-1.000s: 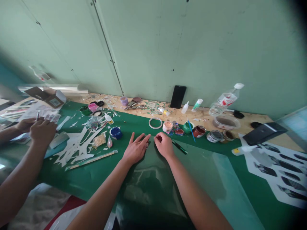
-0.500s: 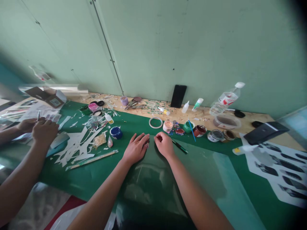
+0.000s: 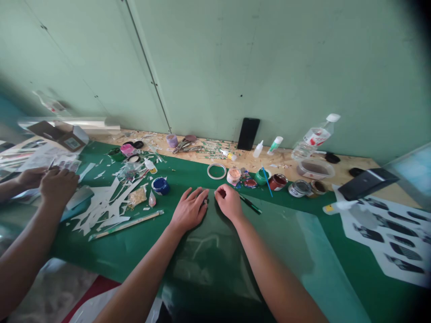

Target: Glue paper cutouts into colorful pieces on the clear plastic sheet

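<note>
While my left hand [image 3: 190, 209] lies palm-down, my right hand [image 3: 229, 202] curls just beside it, grips unclear on both. Beneath them spreads the clear, glossy plastic sheet [image 3: 283, 226], reaching out rightward.

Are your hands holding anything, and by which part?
Left hand rests on the clear sheet; right hand curls by its far edge. Whether either grips anything can't be told.

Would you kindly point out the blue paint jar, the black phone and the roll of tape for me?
Blue paint jar [image 3: 160, 186]: head view, on its open top.
Black phone [image 3: 248, 133]: head view, mid-screen.
Roll of tape [image 3: 209, 169]: head view, left side of its ring.
</note>
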Motion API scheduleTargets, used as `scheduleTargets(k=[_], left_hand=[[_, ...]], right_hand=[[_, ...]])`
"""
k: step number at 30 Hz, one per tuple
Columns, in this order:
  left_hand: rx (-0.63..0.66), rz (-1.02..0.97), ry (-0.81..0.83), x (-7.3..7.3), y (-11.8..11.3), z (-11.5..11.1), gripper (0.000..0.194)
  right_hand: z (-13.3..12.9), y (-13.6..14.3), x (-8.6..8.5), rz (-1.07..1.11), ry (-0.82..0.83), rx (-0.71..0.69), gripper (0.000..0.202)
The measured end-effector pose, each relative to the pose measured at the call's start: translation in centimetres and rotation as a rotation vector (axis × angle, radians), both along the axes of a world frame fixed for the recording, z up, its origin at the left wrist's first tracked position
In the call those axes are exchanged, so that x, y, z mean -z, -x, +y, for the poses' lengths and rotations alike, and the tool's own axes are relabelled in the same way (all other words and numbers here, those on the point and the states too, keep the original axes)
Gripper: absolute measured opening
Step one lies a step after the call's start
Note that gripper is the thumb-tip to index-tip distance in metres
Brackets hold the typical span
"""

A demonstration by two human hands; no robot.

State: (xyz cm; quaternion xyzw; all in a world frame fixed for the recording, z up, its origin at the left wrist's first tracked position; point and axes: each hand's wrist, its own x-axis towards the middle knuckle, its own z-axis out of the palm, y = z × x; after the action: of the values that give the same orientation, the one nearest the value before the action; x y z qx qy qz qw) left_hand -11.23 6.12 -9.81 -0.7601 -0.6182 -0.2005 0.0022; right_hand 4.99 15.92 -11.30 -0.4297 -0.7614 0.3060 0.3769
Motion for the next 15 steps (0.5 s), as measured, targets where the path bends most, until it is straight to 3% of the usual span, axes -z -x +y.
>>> scheduleTargets(k=[15], left_hand=[[-0.009, 0.036, -0.014, 0.1, 0.2, -0.8, 0.048]], right_hand=[[0.1, 0.0, 0.0, 0.01, 0.007, -0.003, 0.007]])
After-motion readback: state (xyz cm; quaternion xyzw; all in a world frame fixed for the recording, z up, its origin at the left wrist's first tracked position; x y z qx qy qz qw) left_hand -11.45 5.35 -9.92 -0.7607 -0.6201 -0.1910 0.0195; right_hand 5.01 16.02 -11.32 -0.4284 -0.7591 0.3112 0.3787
